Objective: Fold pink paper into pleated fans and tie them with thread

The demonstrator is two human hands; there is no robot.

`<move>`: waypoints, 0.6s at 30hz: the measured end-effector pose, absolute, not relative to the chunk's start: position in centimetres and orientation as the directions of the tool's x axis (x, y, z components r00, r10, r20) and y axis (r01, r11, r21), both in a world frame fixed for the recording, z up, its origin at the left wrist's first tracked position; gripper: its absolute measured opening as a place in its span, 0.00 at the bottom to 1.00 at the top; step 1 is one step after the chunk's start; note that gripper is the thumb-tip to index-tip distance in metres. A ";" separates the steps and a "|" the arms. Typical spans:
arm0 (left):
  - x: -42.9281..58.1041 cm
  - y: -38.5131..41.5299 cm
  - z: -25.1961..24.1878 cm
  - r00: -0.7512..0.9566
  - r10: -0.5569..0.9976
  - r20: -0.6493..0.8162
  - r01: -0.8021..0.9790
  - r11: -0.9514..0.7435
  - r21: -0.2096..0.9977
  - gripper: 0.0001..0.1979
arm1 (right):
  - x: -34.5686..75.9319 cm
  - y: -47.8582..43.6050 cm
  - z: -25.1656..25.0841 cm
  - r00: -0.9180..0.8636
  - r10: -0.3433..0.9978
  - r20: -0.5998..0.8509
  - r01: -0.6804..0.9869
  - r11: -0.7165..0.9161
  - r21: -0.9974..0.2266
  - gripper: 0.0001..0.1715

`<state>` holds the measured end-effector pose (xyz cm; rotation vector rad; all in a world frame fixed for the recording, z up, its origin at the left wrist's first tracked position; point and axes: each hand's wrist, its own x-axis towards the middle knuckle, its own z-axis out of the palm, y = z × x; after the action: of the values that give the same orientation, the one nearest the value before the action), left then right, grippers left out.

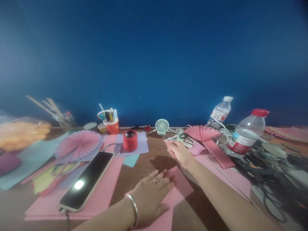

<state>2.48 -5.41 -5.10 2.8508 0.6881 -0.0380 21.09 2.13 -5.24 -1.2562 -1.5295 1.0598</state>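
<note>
My left hand [154, 192], with a silver bangle and a ring, lies flat with its fingers stretched out on a sheet of pink paper [183, 183]. Part of that paper is hidden under the palm. Farther forward, my right hand [176, 151] is raised above the table with its fingers curled together. What it holds, if anything, cannot be made out. Just beyond it lie scissors [183, 136] among other small tools. Beside it on the right are a folded pink paper fan [202, 132] and a pleated pink strip [220, 153].
A phone [88, 179] on a cable rests over pink sheets [115, 179] at left, near a round paper fan [79, 144]. A red cylinder [130, 141] and a small fan [162, 126] stand ahead. Bottles [249, 133] and tangled cables [269, 179] occupy the right.
</note>
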 end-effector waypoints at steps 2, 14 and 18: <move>2.8 -4.4 -5.2 0.886 0.459 -0.060 0.462 -0.870 0.172 0.31 | 19.6 1.9 -6.2 -0.062 0.991 0.115 0.109 0.122 -0.987 0.25; 0.0 -8.4 -5.0 0.923 0.380 -0.062 0.385 -0.912 0.143 0.33 | 18.3 2.0 -8.5 -0.054 0.992 0.115 -0.089 0.109 -0.990 0.25; -2.2 -10.3 -6.1 0.956 0.293 -0.020 0.294 -0.950 0.107 0.29 | 18.1 2.0 -8.6 -0.048 0.990 0.133 0.016 0.133 -0.991 0.24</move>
<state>-2.24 -10.27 -6.07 2.9988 0.4514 -0.0058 18.09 1.97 -8.64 -1.1013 -1.3176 1.1345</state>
